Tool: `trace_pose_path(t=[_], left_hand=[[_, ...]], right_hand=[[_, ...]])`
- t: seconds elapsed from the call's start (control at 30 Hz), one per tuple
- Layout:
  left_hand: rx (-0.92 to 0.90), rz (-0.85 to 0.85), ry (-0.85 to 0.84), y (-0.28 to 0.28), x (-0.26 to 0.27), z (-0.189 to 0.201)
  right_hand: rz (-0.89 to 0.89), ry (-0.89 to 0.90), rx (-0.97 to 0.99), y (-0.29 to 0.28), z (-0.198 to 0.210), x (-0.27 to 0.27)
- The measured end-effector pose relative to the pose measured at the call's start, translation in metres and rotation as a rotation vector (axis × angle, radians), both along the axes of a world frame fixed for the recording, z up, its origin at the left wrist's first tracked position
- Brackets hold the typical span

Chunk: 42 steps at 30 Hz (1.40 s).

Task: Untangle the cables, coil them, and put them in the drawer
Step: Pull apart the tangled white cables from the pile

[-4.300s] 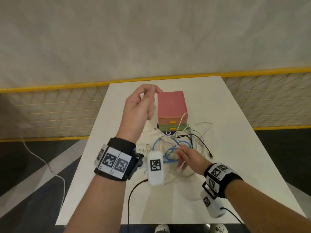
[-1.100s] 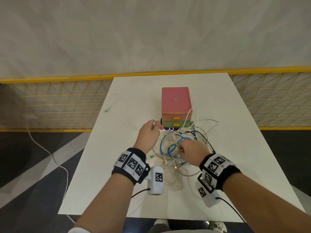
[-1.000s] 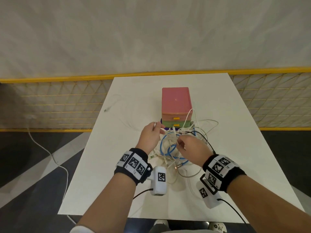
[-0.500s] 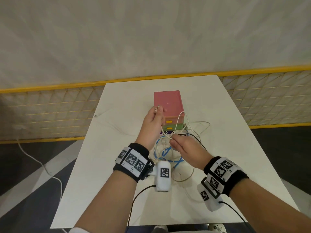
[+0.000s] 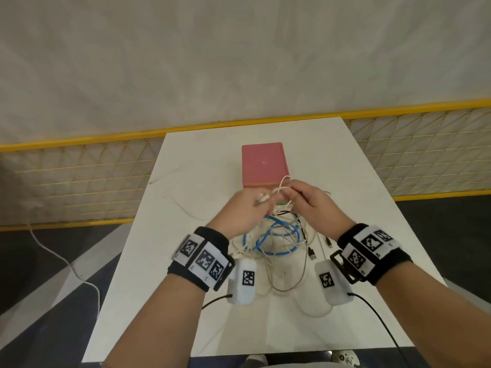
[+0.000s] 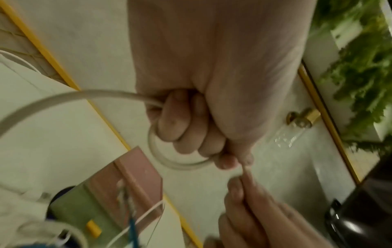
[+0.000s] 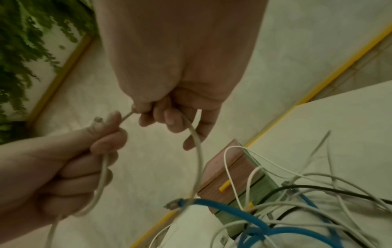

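My left hand (image 5: 252, 205) and right hand (image 5: 293, 193) are raised close together over the cable tangle (image 5: 273, 236), just in front of the pink-topped drawer box (image 5: 263, 163). The left hand (image 7: 84, 159) grips a white cable (image 7: 198, 156) in its fist, with the plug end (image 7: 96, 120) sticking out past the thumb. My right hand (image 7: 148, 112) pinches the same cable a short way along; from there it hangs down into the pile. In the left wrist view a loop of the white cable (image 6: 180, 165) curls under the left fist. A blue cable (image 7: 222, 208), a black cable (image 7: 318, 188) and thin white ones lie mixed together on the table.
The drawer box has a pink drawer (image 7: 224, 169) above a green one (image 7: 256, 189), both with yellow handles, both pushed in. A separate thin white cable (image 5: 175, 207) lies on the white table (image 5: 372, 203) to the left. Black plugs (image 5: 312, 254) lie right of the pile. A yellow mesh fence stands behind.
Both hands rose from the pile and came together before the drawer box. The right hand left the tangle and took hold of the white cable that the left hand holds.
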<state>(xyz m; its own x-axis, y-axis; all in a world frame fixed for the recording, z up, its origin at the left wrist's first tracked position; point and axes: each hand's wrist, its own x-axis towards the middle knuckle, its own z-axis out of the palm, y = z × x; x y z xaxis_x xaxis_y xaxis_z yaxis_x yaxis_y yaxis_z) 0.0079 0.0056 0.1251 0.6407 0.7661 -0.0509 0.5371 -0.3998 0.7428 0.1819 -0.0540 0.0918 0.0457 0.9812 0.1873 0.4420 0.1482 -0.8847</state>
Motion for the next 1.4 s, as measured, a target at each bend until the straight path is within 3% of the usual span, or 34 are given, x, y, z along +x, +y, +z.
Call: trace_pose_path(t=[0.13, 0.23, 0.3, 0.4, 0.5, 0.57, 0.63, 0.73, 0.8, 0.87, 0.93, 1.03, 1.1, 1.2, 1.3, 1.4], left_hand=[[0.120, 0.396, -0.335, 0.031, -0.017, 0.018], [0.264, 0.488, -0.223, 0.031, -0.022, 0.013], [0.391, 0.463, -0.074, 0.018, -0.021, 0.008], [0.495, 0.193, 0.127, -0.004, -0.010, -0.002], [0.251, 0.071, 0.006, -0.007, -0.005, -0.013], [0.204, 0.062, -0.048, -0.002, -0.007, -0.013], [0.283, 0.125, -0.104, 0.005, -0.009, -0.003], [0.387, 0.397, -0.271, 0.021, -0.020, 0.012], [0.399, 0.612, -0.389, 0.033, -0.032, 0.020], [0.450, 0.654, -0.368, 0.036, -0.041, 0.025], [0.471, 0.446, -0.208, 0.027, -0.037, 0.025], [0.307, 0.070, 0.018, 0.005, -0.017, 0.010], [0.191, 0.020, 0.011, -0.002, -0.011, -0.001], [0.227, 0.115, -0.039, 0.006, -0.017, -0.001], [0.410, 0.370, -0.110, 0.021, -0.032, 0.006], [0.514, 0.498, -0.023, 0.023, -0.039, 0.006]], right_hand=[[0.002, 0.068, -0.039, -0.005, -0.009, 0.003], [0.007, 0.090, -0.086, -0.004, -0.016, -0.005], [-0.024, 0.072, -0.065, 0.000, -0.014, -0.012], [-0.024, 0.033, -0.035, 0.004, -0.009, -0.020], [0.014, 0.014, -0.036, 0.008, -0.005, -0.023], [0.054, 0.038, -0.022, 0.007, -0.004, -0.023], [0.075, 0.090, -0.010, 0.004, -0.004, -0.025], [0.094, 0.169, -0.071, -0.001, -0.009, -0.025], [0.117, 0.129, -0.145, -0.007, -0.015, -0.024], [0.102, 0.042, -0.191, -0.010, -0.020, -0.023], [0.073, -0.038, -0.185, -0.009, -0.018, -0.025], [0.072, -0.055, -0.101, -0.004, -0.001, -0.035], [0.070, -0.048, -0.059, -0.002, 0.008, -0.037], [0.098, -0.002, -0.041, -0.006, 0.005, -0.032], [0.094, -0.022, -0.067, -0.011, -0.007, -0.024], [0.084, -0.058, -0.055, -0.008, -0.010, -0.025]])
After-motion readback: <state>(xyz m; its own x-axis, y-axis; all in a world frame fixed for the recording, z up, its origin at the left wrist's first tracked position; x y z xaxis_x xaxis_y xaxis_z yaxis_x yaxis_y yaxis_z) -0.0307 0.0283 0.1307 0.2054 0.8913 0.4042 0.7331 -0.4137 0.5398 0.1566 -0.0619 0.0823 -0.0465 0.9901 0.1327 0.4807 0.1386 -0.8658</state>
